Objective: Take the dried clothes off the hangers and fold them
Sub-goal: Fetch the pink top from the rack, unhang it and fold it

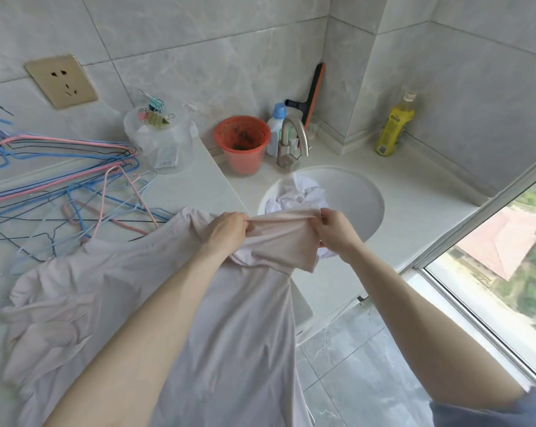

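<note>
Now left hand [229,229] grips pink shirt [223,318] edge; right hand [334,229] pinches same edge.

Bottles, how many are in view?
2: a blue-capped white bottle behind the tap, a yellow bottle on the right ledge. Another may hide behind the tap.

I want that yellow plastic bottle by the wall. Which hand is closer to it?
Right. The right hand grips the pale pink garment to the left of the yellow plastic bottle; the left hand grips it even farther left.
</note>
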